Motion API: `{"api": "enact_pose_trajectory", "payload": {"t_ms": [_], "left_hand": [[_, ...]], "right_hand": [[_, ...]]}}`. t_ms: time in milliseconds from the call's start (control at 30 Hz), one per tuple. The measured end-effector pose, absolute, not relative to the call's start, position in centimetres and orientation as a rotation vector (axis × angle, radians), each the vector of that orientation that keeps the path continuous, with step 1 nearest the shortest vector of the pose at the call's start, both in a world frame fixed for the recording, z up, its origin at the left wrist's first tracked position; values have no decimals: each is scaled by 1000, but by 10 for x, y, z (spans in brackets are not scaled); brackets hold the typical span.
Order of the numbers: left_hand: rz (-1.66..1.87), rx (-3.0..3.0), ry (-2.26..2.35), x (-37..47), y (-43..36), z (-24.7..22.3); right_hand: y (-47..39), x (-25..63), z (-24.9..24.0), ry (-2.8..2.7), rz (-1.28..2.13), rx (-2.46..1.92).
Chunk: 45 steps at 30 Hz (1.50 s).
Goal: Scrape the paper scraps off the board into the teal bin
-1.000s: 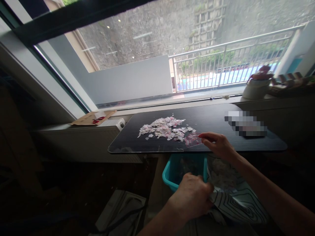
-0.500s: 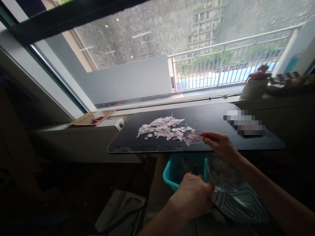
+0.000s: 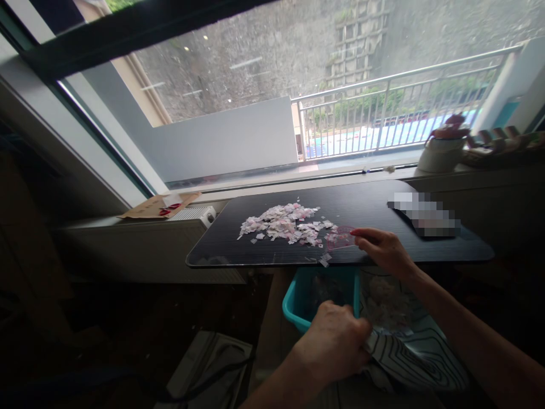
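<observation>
My right hand (image 3: 385, 250) pinches a clear pink plastic protractor (image 3: 340, 238) just above the near edge of a black folding tabletop (image 3: 366, 204). The protractor is at the right end of a spread heap of small white and pink paper scraps (image 3: 281, 221). A few scraps (image 3: 325, 260) lie at the table's edge below it. Lower down, my left hand (image 3: 336, 338) is closed on a black-and-white patterned cloth bag (image 3: 417, 355), its fingertips hidden. Pale scraps (image 3: 387, 298) show inside the bag's opening. Beside it stands a teal bin (image 3: 292, 309) with something dark inside.
A pixelated dark object (image 3: 426, 216) lies on the tabletop's right side. Behind are a window sill with a white pot (image 3: 443, 150) and, at left, a radiator (image 3: 193, 215) with a brown envelope (image 3: 145, 207). A grey boxy object (image 3: 208, 363) sits on the floor.
My right hand has drawn the protractor slightly right, away from the heap. Several scraps have come down to the table's near edge. My left hand keeps its place on the bag.
</observation>
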<state>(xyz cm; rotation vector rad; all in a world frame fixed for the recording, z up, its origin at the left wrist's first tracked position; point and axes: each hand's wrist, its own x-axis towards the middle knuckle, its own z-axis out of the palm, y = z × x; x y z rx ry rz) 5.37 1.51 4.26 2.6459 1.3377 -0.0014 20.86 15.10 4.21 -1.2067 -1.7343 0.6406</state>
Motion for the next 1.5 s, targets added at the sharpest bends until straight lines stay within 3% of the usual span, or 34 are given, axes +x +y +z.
{"api": "enact_pose_trajectory", "payload": {"t_ms": [1500], "left_hand": [[47,2655,1338,50,16,38]], "right_hand": [[154,201,44,-1876,550,-1185]]}}
